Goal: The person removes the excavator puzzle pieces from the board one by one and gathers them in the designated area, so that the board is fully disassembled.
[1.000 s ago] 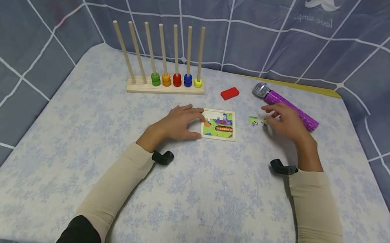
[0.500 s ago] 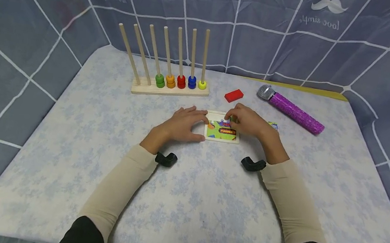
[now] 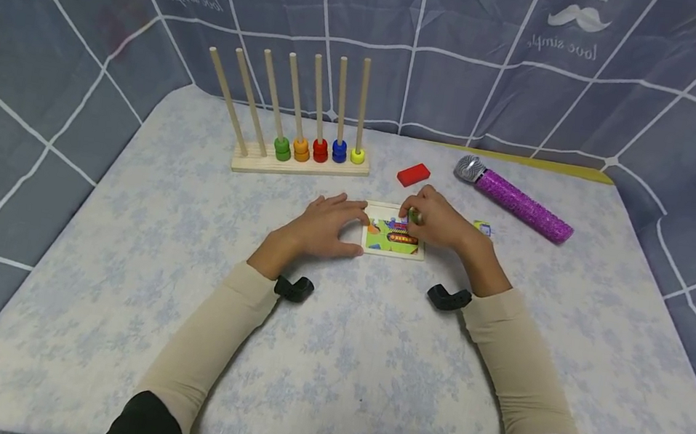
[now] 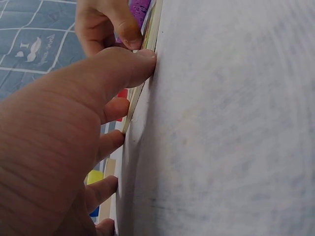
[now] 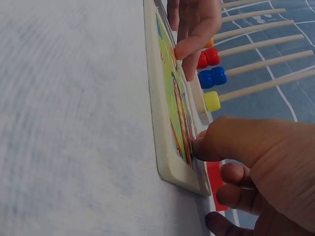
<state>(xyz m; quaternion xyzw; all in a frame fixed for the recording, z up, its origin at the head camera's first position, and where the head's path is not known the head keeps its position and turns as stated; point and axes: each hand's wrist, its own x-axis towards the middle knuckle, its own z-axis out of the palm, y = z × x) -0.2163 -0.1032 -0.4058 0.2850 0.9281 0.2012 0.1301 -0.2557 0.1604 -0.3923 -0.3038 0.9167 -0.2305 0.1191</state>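
A wooden-framed jigsaw puzzle (image 3: 394,242) with a colourful vehicle picture lies flat in the middle of the table. My left hand (image 3: 322,227) rests at its left side, fingers spread; thumb (image 4: 140,61) and index finger touch the frame's edge. Over the upper right part of the picture, my right hand (image 3: 436,218) pinches a small green puzzle piece (image 3: 415,215), mostly covered by the fingers. The right wrist view has the thumb (image 5: 206,147) right at the picture, inside the frame. Another loose puzzle piece (image 3: 482,227) lies on the table, just right of the right hand.
Behind the puzzle stands a wooden peg rack (image 3: 301,168) with coloured beads on several of its pegs. A red block (image 3: 413,175) sits behind the right hand, and a purple glitter microphone (image 3: 515,199) lies at the back right. A grey curtain (image 3: 374,15) hangs behind the table.
My right hand has picked up one of the loose pieces on the right and moved left with it to the puzzle. The left hand has stayed at the frame.
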